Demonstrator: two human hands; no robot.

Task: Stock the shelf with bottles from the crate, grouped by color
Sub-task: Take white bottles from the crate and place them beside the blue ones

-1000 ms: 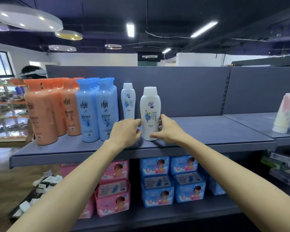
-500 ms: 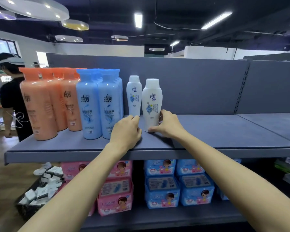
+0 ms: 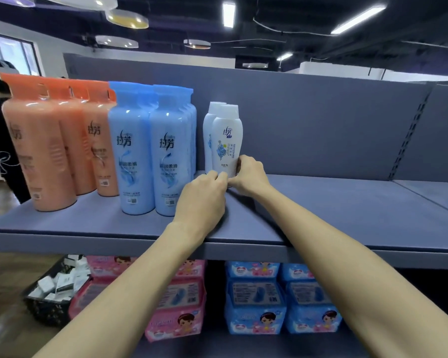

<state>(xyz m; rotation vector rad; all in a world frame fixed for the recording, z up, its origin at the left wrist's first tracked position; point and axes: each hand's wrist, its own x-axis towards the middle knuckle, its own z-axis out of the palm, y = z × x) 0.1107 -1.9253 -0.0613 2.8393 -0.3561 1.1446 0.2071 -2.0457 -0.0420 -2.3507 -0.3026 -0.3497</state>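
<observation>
white bottle (image 3: 227,140) base hidden behind both hands, left hand (image 3: 201,196) and right hand (image 3: 249,175).

You have a flat gray shelf (image 3: 321,215) in front of you, and your two hands (image 3: 217,184) meet low on the front white bottle (image 3: 226,140) that stands on it. Just behind that bottle is a second white bottle (image 3: 208,130). Left of your grip stand the blue bottles (image 3: 150,151), then the orange bottles (image 3: 52,140) farther left.
</observation>
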